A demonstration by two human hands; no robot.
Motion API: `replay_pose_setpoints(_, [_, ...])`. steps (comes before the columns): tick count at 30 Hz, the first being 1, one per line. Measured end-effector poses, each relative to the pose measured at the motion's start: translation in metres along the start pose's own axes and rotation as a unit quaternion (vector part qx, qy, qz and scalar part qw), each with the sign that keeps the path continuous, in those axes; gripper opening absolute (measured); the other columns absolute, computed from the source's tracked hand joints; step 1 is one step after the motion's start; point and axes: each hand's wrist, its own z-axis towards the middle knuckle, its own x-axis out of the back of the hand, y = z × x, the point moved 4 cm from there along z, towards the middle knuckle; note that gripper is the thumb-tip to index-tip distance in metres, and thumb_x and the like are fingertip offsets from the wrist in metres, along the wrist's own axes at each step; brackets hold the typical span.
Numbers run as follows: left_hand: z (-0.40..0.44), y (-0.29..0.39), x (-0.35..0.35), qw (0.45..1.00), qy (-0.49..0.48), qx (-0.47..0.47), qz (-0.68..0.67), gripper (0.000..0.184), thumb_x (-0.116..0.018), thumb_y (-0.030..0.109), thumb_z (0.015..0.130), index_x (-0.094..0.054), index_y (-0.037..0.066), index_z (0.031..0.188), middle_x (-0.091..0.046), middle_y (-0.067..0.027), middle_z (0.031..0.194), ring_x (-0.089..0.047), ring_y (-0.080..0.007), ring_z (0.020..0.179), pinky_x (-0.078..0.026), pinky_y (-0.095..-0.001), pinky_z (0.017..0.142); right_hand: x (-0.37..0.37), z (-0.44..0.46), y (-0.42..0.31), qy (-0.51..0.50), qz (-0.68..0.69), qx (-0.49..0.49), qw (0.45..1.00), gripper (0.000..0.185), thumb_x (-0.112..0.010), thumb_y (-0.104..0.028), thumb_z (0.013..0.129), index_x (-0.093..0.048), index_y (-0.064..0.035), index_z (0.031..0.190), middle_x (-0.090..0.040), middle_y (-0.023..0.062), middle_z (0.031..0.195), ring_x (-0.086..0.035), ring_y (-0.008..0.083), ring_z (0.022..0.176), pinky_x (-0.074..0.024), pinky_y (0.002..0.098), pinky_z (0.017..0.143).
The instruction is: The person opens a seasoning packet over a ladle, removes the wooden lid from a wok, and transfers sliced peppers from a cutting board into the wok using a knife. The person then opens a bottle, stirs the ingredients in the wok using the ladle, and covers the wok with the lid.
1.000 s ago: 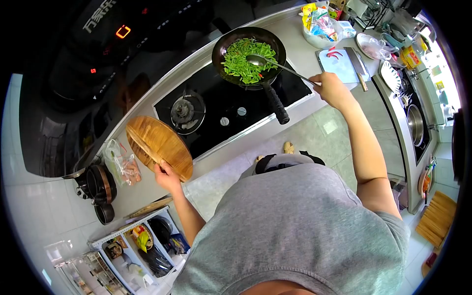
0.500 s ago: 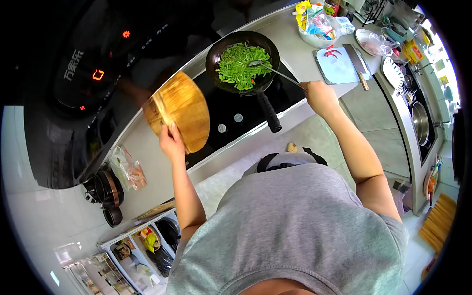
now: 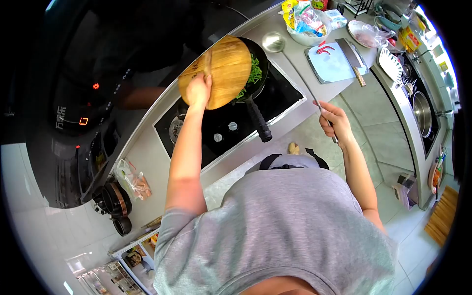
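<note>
wooden lid (image 3: 230,73) is now overlapping the wok (image 3: 261,50), whereas half a second earlier it is hanging left of it; the ladle (image 3: 274,43) is now reaching outside the rim instead of into the green beans (image 3: 255,72).

counter (image 3: 156,196): carrying all items noted. cooktop (image 3: 214,120): supporting the wok, whose handle (image 3: 258,120) is pointing toward the counter's front edge, presumably for easy reach. wooden lid: hiding the wok's left part and leaving the right part showing; whether the two are touching, cannot tell. left grip (image 3: 198,92): closing around the lid's raised bar, likely keeping fingers off the hot rim. ladle: extending its bowl past the wok's right side, apparently keeping clear of the lid. right grip (image 3: 337,121): curling closed around the shaft's far end, likely staying away from the heat. cutting board (image 3: 324,68): lying to the wok's right. cleaver (image 3: 351,55): resting across its right side, probably within reach. green beans: sitting in the wok, partly concealed. red pepper strips (image 3: 325,50): lying on the board.
</note>
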Motion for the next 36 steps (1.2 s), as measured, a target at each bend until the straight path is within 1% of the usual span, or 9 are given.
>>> replay_pose_setpoints(4, [0.027, 0.024, -0.045, 0.996, -0.075, -0.030, 0.042, 0.028, -0.060, 0.034, 0.090, -0.064, 0.007, 0.094, -0.068, -0.0185, 0.091, -0.064, -0.0393, 0.085, -0.051, -0.0498, 0.073, 0.026, -0.026, 0.016, 0.034, 0.077, 0.011, 0.996, 0.036, -0.044, -0.012, 0.099, -0.053, -0.0034, 0.133, -0.042, -0.0036, 0.060, -0.027, 0.0036, 0.042, -0.0175, 0.0215, 0.037])
replay_pose_setpoints(15, [0.023, 0.023, -0.090, 0.996, -0.055, -0.064, 0.042, 0.026, -0.059, 0.030, 0.090, -0.062, 0.004, 0.093, -0.067, -0.0196, 0.088, -0.064, -0.0386, 0.083, -0.052, -0.0490, 0.072, 0.068, -0.082, 0.044, 0.134, 0.101, 0.005, 0.986, 0.036, -0.046, -0.012, 0.100, -0.052, -0.0027, 0.134, -0.040, -0.0044, 0.057, -0.025, 0.0034, 0.039, -0.0181, 0.0208, 0.035])
replay_pose_setpoints(25, [0.024, 0.025, -0.094, 0.995, -0.074, -0.056, 0.031, 0.027, -0.060, 0.032, 0.091, -0.062, 0.004, 0.093, -0.067, -0.0209, 0.086, -0.064, -0.0394, 0.084, -0.051, -0.0496, 0.074, 0.067, -0.089, 0.042, 0.131, 0.089, 0.023, 0.987, 0.037, -0.048, -0.016, 0.101, -0.051, -0.0046, 0.136, -0.038, -0.0053, 0.058, -0.024, 0.0018, 0.039, -0.0169, 0.0198, 0.034])
replay_pose_setpoints(27, [0.027, 0.027, -0.091, 0.989, -0.140, -0.046, 0.035, 0.034, -0.061, 0.037, 0.090, -0.061, 0.004, 0.101, -0.067, -0.0204, 0.094, -0.065, -0.0384, 0.089, -0.051, -0.0478, 0.077, 0.066, -0.091, 0.042, 0.146, 0.088, 0.022, 0.985, 0.037, -0.048, -0.016, 0.101, -0.051, -0.0047, 0.136, -0.038, -0.0053, 0.058, -0.025, 0.0020, 0.039, -0.0169, 0.0195, 0.034])
replay_pose_setpoints(30, [0.027, 0.052, -0.055, 0.985, -0.137, 0.017, 0.107, 0.048, -0.063, 0.044, 0.090, -0.057, 0.003, 0.114, -0.066, -0.0188, 0.106, -0.064, -0.0362, 0.097, -0.052, -0.0453, 0.082, 0.065, -0.094, 0.044, 0.145, 0.096, 0.034, 0.984, 0.036, -0.048, -0.014, 0.100, -0.053, -0.0032, 0.134, -0.039, -0.0041, 0.057, -0.024, 0.0033, 0.038, -0.0181, 0.0204, 0.034])
replay_pose_setpoints(32, [0.026, 0.078, -0.001, 0.993, -0.060, -0.048, 0.086, 0.060, -0.063, 0.049, 0.089, -0.052, 0.000, 0.122, -0.063, -0.0171, 0.114, -0.062, -0.0343, 0.103, -0.052, -0.0431, 0.084, 0.062, -0.096, 0.045, 0.137, 0.109, 0.036, 0.984, 0.036, -0.048, -0.013, 0.100, -0.053, -0.0037, 0.134, -0.040, -0.0039, 0.057, -0.024, 0.0033, 0.039, -0.0183, 0.0201, 0.034])
replay_pose_setpoints(33, [0.016, 0.087, 0.023, 0.989, 0.051, -0.133, 0.037, 0.056, -0.064, 0.045, 0.089, -0.053, 0.002, 0.122, -0.065, -0.0166, 0.110, -0.063, -0.0339, 0.103, -0.051, -0.0436, 0.084, 0.059, -0.099, 0.048, 0.125, 0.122, 0.032, 0.984, 0.036, -0.048, -0.013, 0.099, -0.053, -0.0041, 0.134, -0.040, -0.0038, 0.058, -0.025, 0.0032, 0.039, -0.0185, 0.0199, 0.034])
replay_pose_setpoints(34, [-0.002, 0.104, 0.059, 0.984, 0.066, -0.151, -0.065, 0.045, -0.065, 0.038, 0.089, -0.058, 0.004, 0.117, -0.066, -0.0135, 0.104, -0.064, -0.0313, 0.092, -0.051, -0.0421, 0.079, 0.057, -0.100, 0.050, 0.134, 0.122, 0.036, 0.983, 0.036, -0.048, -0.013, 0.099, -0.053, -0.0041, 0.134, -0.040, -0.0038, 0.058, -0.025, 0.0032, 0.039, -0.0185, 0.0199, 0.034])
replay_pose_setpoints(36, [-0.050, 0.126, 0.107, 0.944, 0.078, -0.168, -0.273, 0.019, -0.065, 0.019, 0.091, -0.063, 0.003, 0.102, -0.061, -0.0060, 0.085, -0.053, -0.0181, 0.067, -0.046, -0.0304, 0.066, 0.046, -0.101, 0.058, 0.121, 0.163, 0.031, 0.979, 0.037, -0.047, -0.013, 0.099, -0.052, -0.0047, 0.135, -0.041, -0.0036, 0.060, -0.026, 0.0032, 0.041, -0.0187, 0.0195, 0.034])
